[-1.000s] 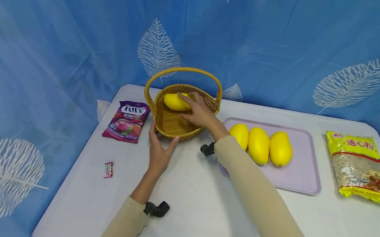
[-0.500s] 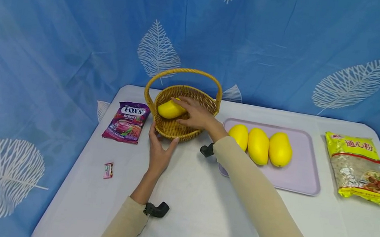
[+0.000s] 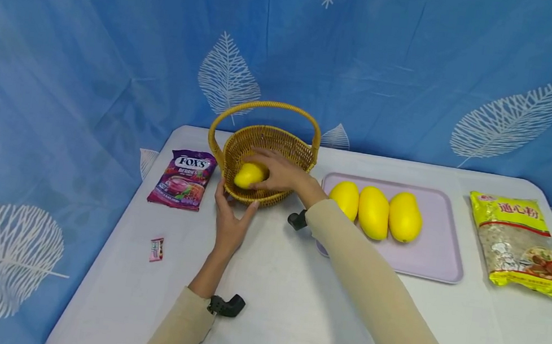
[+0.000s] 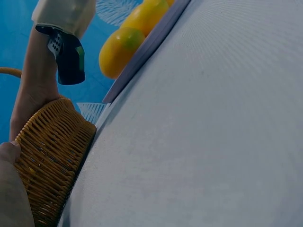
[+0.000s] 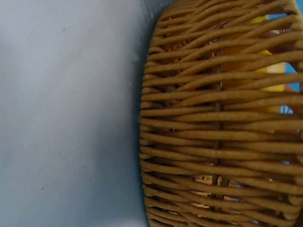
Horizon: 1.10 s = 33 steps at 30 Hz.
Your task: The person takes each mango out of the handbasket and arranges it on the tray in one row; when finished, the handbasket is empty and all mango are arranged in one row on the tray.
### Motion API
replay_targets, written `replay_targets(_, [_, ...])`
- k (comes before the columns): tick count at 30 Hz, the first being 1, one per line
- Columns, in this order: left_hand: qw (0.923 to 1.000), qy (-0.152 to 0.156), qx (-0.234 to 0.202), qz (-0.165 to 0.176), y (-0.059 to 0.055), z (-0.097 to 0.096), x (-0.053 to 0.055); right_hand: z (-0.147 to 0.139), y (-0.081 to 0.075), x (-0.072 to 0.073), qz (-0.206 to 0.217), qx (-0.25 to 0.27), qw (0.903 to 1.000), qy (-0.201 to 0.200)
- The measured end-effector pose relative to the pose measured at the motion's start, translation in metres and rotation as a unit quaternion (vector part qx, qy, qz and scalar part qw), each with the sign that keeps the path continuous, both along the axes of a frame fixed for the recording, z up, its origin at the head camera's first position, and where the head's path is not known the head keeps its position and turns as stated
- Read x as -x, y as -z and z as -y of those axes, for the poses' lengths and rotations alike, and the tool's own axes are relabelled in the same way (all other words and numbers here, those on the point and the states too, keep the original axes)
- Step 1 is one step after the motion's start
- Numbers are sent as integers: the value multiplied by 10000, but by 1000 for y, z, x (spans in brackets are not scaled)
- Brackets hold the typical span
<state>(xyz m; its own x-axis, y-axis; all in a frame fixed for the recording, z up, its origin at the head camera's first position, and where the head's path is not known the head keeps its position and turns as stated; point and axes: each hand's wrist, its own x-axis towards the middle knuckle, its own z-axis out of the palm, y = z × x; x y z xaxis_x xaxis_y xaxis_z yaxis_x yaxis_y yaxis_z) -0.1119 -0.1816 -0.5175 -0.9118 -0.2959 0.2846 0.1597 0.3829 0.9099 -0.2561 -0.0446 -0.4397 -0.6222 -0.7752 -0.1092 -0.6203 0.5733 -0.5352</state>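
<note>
A wicker basket (image 3: 298, 152) with a tall arched handle (image 3: 269, 105) stands at the table's back left. Inside it lies a yellow mango (image 3: 249, 176), near the front left of the bowl. My right hand (image 3: 281, 172) reaches in from the right and grips this mango from above, fingers over its far side and thumb on the near side. With thumb and fingers spread around the near left wall, my left hand (image 3: 230, 226) holds the basket; the thumb touches the rim in the left wrist view. Woven wall (image 5: 213, 118) fills much of the right wrist view and screens that hand.
Right of the basket, a lilac tray (image 3: 437, 241) bears three mangoes (image 3: 373, 212). A purple FOX'S candy bag (image 3: 184, 180) lies left of the basket, and a small wrapped candy (image 3: 157, 250) nearer. A yellow pasta bag (image 3: 520, 245) is at far right. Blue cloth (image 3: 370, 63) hangs behind.
My right hand has drawn the mango from the back of the basket toward its front, turning it from crosswise to pointing nearer me. My left hand has stayed at the basket.
</note>
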Motion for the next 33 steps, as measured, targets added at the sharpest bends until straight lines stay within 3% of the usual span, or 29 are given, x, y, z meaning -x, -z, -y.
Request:
replay_targets(10, [9999, 76, -109, 23, -3, 0, 1, -3, -1, -2, -107, 250, 9991, 322])
replay_targets(17, [9997, 201, -122, -36, -33, -7, -10, -4, 1, -1, -20, 311, 9987, 412])
replay_targets(20, [9997, 191, -100, 85, -38, -9, -12, -6, 0, 0, 8, 443, 9980, 456])
replay_targets(26, [9997, 170, -93, 147, -40, -11, -12, -16, -11, -3, 14, 835, 9947, 605])
replay_targets(33, [9997, 148, -193, 57, -37, -11, -12, -32, -16, -9, -281, 1277, 9900, 533])
